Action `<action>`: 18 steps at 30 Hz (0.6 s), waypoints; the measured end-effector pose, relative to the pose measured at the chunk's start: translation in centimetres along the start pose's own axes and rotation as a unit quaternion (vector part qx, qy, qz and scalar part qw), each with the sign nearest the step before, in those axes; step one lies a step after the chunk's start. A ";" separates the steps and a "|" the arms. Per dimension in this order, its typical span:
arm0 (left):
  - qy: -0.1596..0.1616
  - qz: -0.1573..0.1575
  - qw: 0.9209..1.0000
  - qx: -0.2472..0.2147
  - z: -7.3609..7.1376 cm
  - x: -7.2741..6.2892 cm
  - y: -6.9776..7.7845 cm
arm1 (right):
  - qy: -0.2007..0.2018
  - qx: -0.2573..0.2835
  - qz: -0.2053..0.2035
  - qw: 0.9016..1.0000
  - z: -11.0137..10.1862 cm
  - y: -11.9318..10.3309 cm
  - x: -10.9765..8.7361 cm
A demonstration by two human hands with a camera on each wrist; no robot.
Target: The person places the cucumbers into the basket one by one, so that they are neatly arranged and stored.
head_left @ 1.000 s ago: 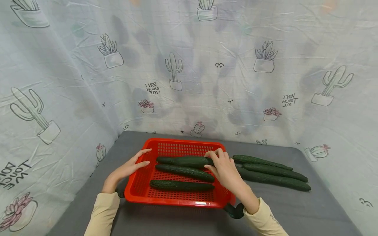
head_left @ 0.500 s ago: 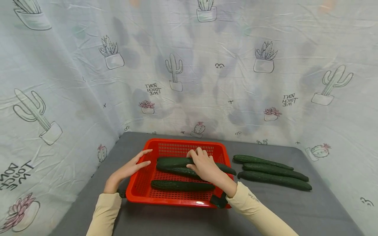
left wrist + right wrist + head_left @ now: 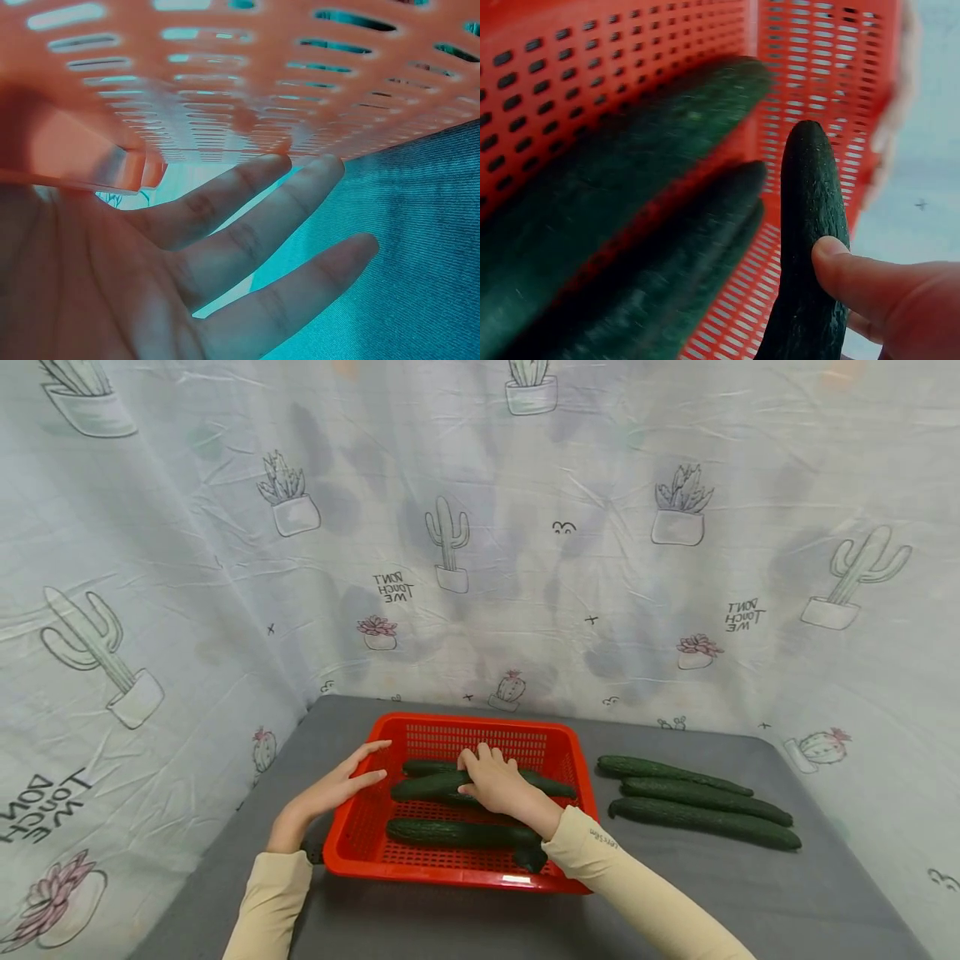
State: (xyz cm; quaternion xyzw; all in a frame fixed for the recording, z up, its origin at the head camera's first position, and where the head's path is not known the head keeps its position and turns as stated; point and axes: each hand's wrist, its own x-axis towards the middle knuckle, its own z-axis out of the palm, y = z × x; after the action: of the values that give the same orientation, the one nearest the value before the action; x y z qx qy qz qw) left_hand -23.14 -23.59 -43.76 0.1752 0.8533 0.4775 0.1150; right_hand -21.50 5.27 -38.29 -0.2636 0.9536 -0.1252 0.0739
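held cucumber [image 3: 808,187] and right hand [image 3: 498,783] shifted left since last frame | cucumber within red basket [image 3: 420,870], far side of near cucumber [image 3: 450,833] | right thumb and fingers pinching it | left hand [image 3: 330,791] at basket's left wall, fingers spread | three cucumbers [image 3: 705,798] right, on grey table [image 3: 420,922]

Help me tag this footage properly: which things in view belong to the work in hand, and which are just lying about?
Seem part of the work:
left hand
right hand
gripped cucumber
red basket
other cucumbers inside it
probably the three loose cucumbers outside it

Only surroundings, by the look of it:
gray table
patterned curtain
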 end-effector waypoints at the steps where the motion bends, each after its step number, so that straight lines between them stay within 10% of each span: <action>1: -0.001 0.001 1.000 0.001 0.0 0.1 0.0 | -0.008 -0.002 0.003 1.000 0.3 0.1 0.1; 18: -0.004 0.014 1.000 -0.001 0.1 0.0 0.5 | -0.064 -0.015 0.016 0.998 2.9 1.1 1.5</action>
State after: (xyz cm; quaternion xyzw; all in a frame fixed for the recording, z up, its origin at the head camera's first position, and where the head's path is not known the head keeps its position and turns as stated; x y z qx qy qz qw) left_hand -23.00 -23.35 -43.40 0.1887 0.8497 0.4793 0.1123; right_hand -22.71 4.88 -41.47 -0.2568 0.9529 -0.0922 0.1325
